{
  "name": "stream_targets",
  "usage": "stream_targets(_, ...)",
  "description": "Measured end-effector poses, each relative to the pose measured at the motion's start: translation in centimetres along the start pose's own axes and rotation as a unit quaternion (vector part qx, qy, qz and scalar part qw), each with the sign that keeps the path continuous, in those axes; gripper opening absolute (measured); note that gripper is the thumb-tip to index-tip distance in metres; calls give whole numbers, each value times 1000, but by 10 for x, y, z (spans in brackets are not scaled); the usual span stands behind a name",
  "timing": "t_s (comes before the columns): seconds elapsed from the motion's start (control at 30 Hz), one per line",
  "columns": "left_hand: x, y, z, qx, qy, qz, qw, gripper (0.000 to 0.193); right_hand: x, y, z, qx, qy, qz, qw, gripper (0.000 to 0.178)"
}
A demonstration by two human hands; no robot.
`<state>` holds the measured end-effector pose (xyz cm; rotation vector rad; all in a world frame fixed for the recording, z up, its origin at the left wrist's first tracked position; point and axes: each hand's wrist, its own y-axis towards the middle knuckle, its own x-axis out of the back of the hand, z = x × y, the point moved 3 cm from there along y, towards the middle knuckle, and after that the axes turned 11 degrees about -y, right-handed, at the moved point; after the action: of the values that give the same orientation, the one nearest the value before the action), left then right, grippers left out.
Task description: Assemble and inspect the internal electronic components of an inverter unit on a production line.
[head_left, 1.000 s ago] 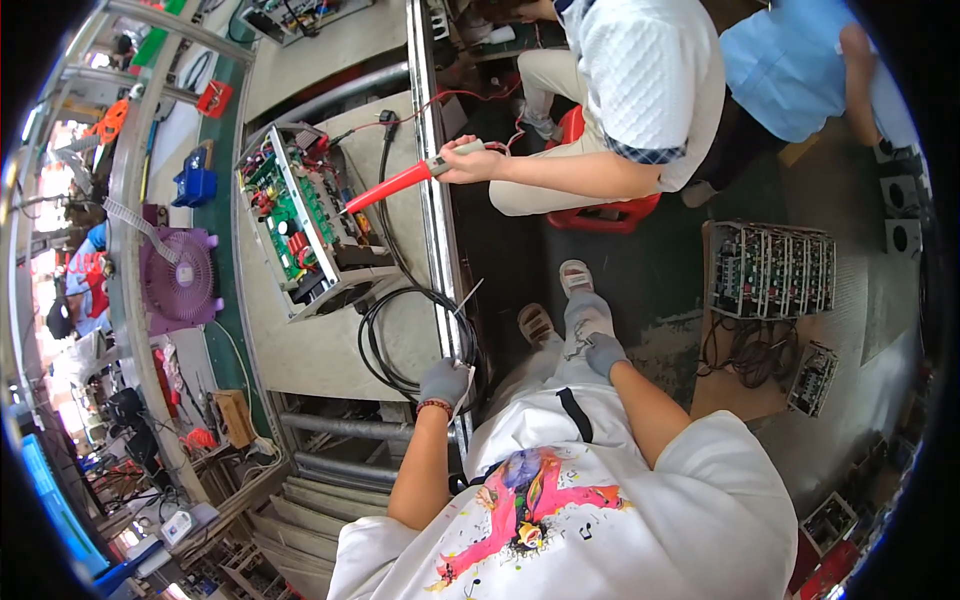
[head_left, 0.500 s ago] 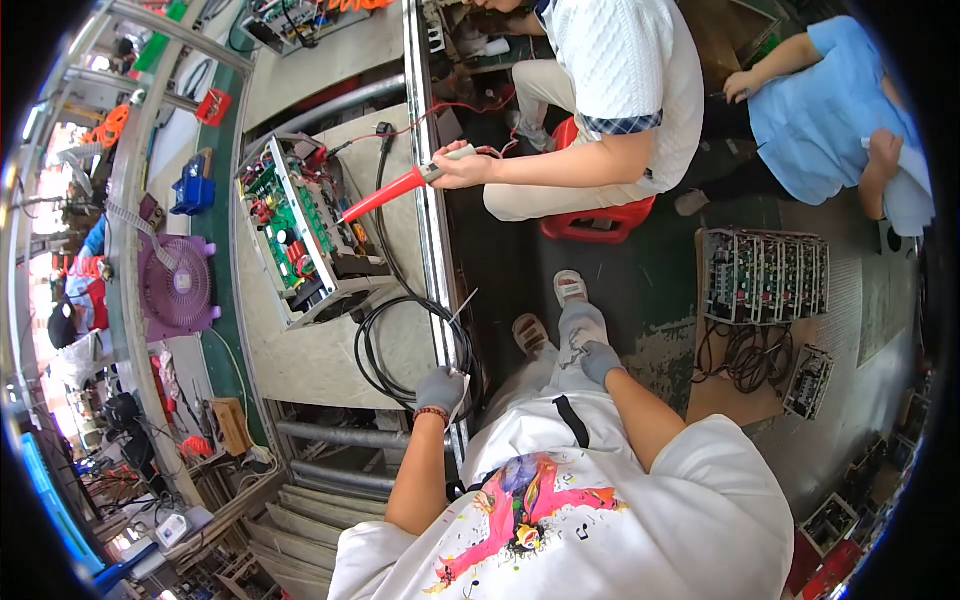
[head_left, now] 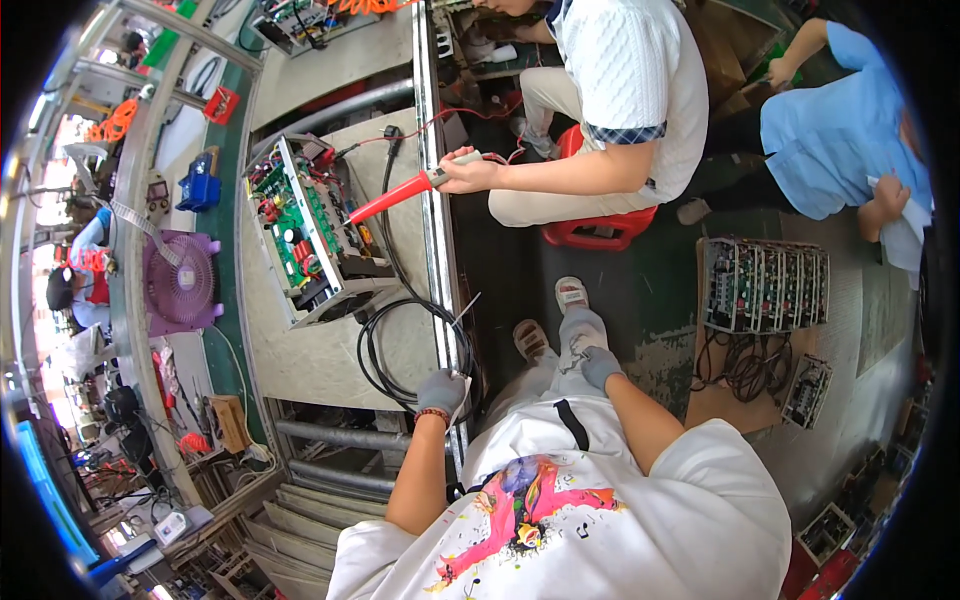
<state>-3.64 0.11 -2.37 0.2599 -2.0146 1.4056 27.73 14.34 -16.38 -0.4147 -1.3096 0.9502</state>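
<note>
My left hand [head_left: 441,391], in a grey glove, is closed at the bench's metal edge, next to a coiled black cable [head_left: 372,345]. A thin whitish piece shows at its fingers; I cannot make out what it is. My right hand [head_left: 600,368], also gloved in grey, lies over my leg near the knee with its fingers extended. Farther up the bench stands an opened electronic unit [head_left: 305,225] with green circuit boards in a metal frame. A seated co-worker's hand [head_left: 467,172] points a red, cone-tipped tool [head_left: 400,194] at that unit.
The co-worker sits on a red stool [head_left: 605,228] across from me. Another person in light blue [head_left: 825,135] stands at the far right. Several board assemblies [head_left: 766,284] stand on the floor to my right, with coiled cables [head_left: 745,362]. A purple fan [head_left: 182,282] is at the left.
The view has shifted slightly. The co-worker's fingers on the red tool have moved, and the person in blue has leaned and shifted an arm. My hands stay where they were.
</note>
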Motion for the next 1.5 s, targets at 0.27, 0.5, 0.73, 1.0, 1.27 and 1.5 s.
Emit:
stream_targets(0.27,-3,6,0,-8,5,3,1000,39,6,3,0,-4,16,-4,1000,29)
stream_targets(0.5,-4,6,6,20,21,20,999,44,23,-10,16,-2,-1,26,1000,33)
stream_targets(0.73,-3,-1,1,11,2,23,1000,44,2,2,0,24,-20,-8,999,33)
stream_targets(1.0,-1,-1,-3,15,7,24,1000,42,11,0,4,14,-7,1,1000,34)
stream_targets(1.27,-1,2,-1,5,-9,13,1000,43,12,-2,6,14,0,-4,1000,34)
stream_targets(1.5,0,4,1,20,-7,21,1000,42,13,-3,10,-11,18,4,1000,33)
